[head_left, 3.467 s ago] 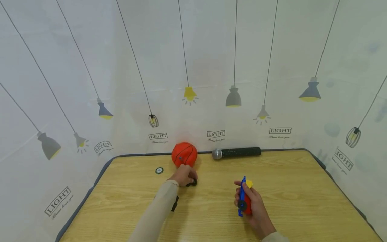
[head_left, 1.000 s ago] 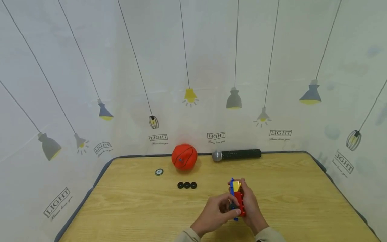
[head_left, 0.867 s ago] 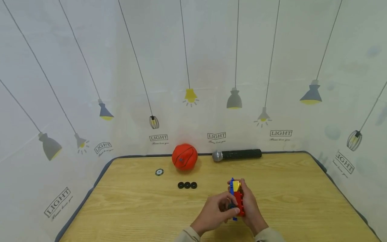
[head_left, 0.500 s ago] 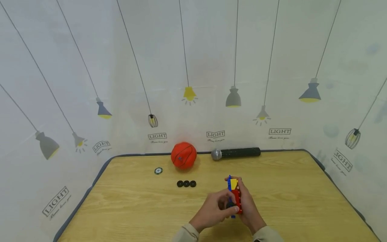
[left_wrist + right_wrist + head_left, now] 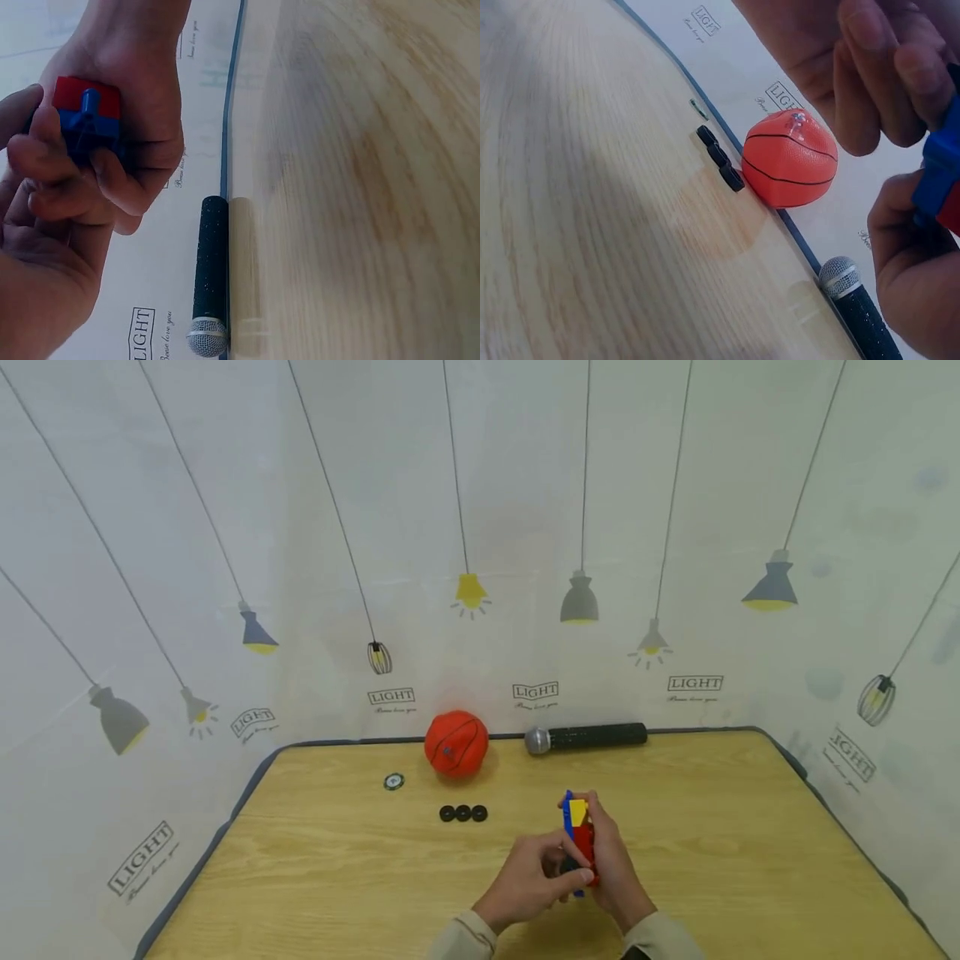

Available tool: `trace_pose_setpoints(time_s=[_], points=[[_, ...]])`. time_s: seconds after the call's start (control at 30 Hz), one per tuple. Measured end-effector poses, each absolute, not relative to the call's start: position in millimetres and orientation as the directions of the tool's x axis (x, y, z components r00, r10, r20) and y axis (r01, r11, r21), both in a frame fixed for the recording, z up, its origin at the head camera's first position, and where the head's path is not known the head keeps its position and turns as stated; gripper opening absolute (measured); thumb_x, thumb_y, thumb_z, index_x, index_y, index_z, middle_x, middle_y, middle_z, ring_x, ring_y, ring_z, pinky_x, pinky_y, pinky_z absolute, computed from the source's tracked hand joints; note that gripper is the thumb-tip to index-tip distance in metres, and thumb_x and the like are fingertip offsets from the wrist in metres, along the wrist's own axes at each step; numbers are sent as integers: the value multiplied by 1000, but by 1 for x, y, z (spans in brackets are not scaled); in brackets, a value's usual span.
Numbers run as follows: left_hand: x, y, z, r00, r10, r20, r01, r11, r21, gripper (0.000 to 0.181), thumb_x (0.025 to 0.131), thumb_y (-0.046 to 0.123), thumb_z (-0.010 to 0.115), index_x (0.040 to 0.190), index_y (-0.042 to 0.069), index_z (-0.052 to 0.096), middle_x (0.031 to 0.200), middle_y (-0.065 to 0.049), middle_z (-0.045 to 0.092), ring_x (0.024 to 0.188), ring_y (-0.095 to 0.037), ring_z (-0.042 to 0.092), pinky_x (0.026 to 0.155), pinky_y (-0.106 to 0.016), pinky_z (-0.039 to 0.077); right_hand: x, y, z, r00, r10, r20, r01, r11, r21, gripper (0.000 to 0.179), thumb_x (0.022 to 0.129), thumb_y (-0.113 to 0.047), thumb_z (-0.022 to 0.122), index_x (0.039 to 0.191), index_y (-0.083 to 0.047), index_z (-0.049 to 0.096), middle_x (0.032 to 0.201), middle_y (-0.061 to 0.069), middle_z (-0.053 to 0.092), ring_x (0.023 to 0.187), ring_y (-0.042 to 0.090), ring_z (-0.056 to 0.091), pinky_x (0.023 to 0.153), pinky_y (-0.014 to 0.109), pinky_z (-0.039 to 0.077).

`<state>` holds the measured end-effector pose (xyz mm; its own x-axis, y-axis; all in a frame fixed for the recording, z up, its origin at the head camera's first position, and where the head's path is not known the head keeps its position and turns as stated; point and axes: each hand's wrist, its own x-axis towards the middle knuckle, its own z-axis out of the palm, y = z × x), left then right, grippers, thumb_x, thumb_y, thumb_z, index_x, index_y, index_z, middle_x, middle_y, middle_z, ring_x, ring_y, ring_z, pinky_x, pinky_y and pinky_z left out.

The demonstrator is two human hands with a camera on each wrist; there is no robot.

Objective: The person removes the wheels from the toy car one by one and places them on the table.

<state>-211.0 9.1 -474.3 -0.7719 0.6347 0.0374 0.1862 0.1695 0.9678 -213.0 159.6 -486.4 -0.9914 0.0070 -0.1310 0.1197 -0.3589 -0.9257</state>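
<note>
My right hand [image 5: 617, 870] grips a small toy vehicle [image 5: 582, 839] of red, yellow and blue blocks, raised above the table with its blue base facing left. Thumb and fingers of my left hand [image 5: 525, 878] pinch a black wheel [image 5: 569, 865] at the near end of that base; the fingers partly cover it. In the left wrist view the toy's end shows a blue peg [image 5: 91, 101] under a red block [image 5: 67, 90]. Three black wheels [image 5: 458, 813] lie in a row on the table, left of both hands.
Behind the row of wheels sits a red ball [image 5: 456, 745] with black lines. A black microphone [image 5: 596, 737] with a silver head lies along the back edge. A round chip [image 5: 393, 782] lies at the left. A white printed sheet [image 5: 517, 635] stands around the wooden table [image 5: 315, 860].
Earlier my left hand was at the wheels on the table; it has since come right to the toy and pinches its wheel. Over the last second both hands barely shift.
</note>
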Motion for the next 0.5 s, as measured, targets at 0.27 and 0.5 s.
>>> trace_pose_setpoints(time_s=[0.27,0.5], points=[[-209,14,-475,-817,567,104,242,173,955,15,92,21,73,92,9,66,78,-5,72,53,-2,56,49,-20,48,-216,157,-486,-989,73,-125,104,-247,-964,50,105,-60,28,124,-20,51,103,-4,50,89,11,51,74,22,49],[-202,16,-475,-850,430,303,448,291,845,10,90,12,73,87,11,64,71,-2,70,51,6,45,46,-14,39,-221,164,-498,-977,200,-79,75,-27,-997,54,107,-55,27,130,-13,50,101,3,50,85,15,50,70,25,47]])
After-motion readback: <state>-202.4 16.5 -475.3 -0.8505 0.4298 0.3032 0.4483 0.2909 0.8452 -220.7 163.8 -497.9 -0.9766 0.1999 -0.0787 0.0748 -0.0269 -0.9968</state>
